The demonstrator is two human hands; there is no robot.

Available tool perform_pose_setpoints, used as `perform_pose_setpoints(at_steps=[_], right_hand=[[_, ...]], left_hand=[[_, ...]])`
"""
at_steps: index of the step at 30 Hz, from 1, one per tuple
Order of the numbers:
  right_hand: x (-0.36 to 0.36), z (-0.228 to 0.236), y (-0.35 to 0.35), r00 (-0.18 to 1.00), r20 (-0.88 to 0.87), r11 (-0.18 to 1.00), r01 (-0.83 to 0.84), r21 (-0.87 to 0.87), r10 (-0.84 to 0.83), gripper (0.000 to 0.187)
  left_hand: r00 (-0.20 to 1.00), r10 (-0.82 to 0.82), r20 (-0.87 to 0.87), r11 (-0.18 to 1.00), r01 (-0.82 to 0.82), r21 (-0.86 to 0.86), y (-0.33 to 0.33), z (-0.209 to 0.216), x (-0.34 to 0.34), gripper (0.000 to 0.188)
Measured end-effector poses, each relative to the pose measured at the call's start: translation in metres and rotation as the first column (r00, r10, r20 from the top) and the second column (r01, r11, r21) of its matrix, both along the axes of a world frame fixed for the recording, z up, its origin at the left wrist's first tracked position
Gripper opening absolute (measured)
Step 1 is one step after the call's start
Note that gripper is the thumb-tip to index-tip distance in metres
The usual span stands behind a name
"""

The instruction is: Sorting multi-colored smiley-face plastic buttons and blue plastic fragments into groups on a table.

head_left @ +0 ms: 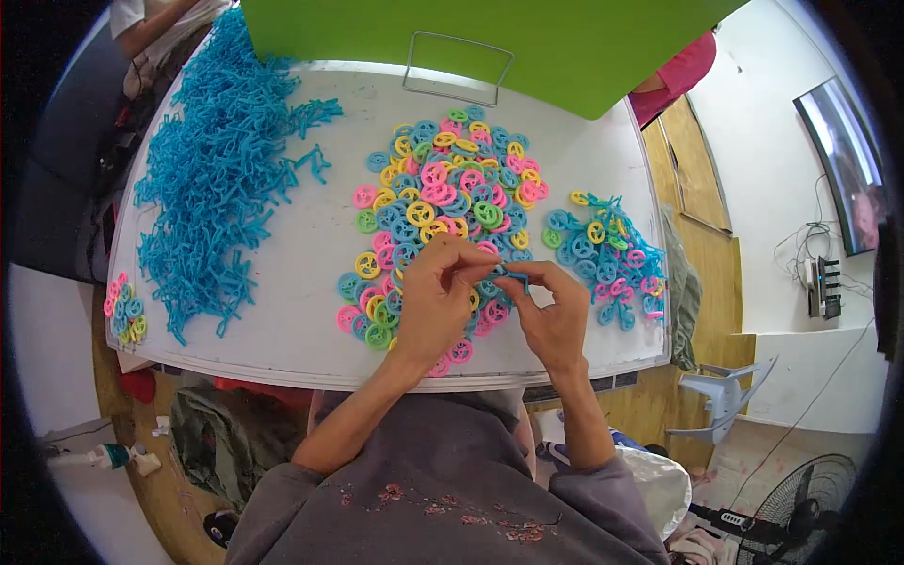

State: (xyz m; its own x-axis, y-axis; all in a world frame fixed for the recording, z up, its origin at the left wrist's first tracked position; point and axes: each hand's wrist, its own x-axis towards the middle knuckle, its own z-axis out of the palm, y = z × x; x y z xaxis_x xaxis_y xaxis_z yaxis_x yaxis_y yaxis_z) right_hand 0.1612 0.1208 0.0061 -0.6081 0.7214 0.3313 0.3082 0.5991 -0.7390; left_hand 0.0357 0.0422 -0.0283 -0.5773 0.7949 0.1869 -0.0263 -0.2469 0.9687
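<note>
Both my hands are closed in pinches over the near part of a heap of small plastic wheels (420, 214) in pink, yellow, green and blue. My left hand (435, 297) and my right hand (554, 315) meet fingertip to fingertip. Between them is a small blue plastic piece (511, 275), with thin blue bars showing by the right fingers. What looks like a blue wheel sits at the left fingertips, partly hidden by them. Right of my hands lies a smaller pile of wheels mixed with blue forked pieces (612, 252), some joined together.
A large mound of blue forked plastic pieces (217, 141) covers the white table's (301, 330) left side. A few wheels (123, 311) lie at its left corner. A green board (471, 47) with a wire stand rises at the far edge. Other people are partly visible beyond. A fan (800, 504) stands lower right.
</note>
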Motion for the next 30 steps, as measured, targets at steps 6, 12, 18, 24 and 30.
perform_pose_setpoints(at_steps=[6, 12, 18, 24, 30], right_hand=[[0.004, -0.003, -0.002, 0.999, -0.038, 0.988, -0.009, -0.156, 0.003, 0.018], [0.073, 0.022, 0.099, 0.904, 0.083, 0.876, 0.379, 0.298, -0.420, 0.022], [0.096, 0.011, 0.185, 0.857, 0.304, 0.888, 0.314, 0.335, -0.417, 0.031], [0.065, 0.009, 0.147, 0.857, 0.227, 0.805, 0.299, 0.512, -0.463, 0.022], [0.021, -0.024, 0.042, 0.882, 0.359, 0.850, 0.081, 0.521, -0.304, 0.023]], left_hand=[[0.999, 0.026, 0.018, 1.000, -0.026, -0.002, -0.006, 0.031, 0.005, 0.022], [0.502, -0.790, 0.351, 0.612, 0.617, 0.495, -0.058, 0.104, 0.011, 0.032], [-0.212, -0.977, 0.028, -0.080, 0.482, 0.872, -0.064, 0.127, 0.022, 0.083], [-0.092, -0.991, 0.095, 0.023, 0.588, 0.808, -0.063, 0.136, 0.014, 0.087], [-0.252, -0.903, 0.347, 0.250, 0.348, 0.904, -0.084, 0.132, 0.023, 0.089]])
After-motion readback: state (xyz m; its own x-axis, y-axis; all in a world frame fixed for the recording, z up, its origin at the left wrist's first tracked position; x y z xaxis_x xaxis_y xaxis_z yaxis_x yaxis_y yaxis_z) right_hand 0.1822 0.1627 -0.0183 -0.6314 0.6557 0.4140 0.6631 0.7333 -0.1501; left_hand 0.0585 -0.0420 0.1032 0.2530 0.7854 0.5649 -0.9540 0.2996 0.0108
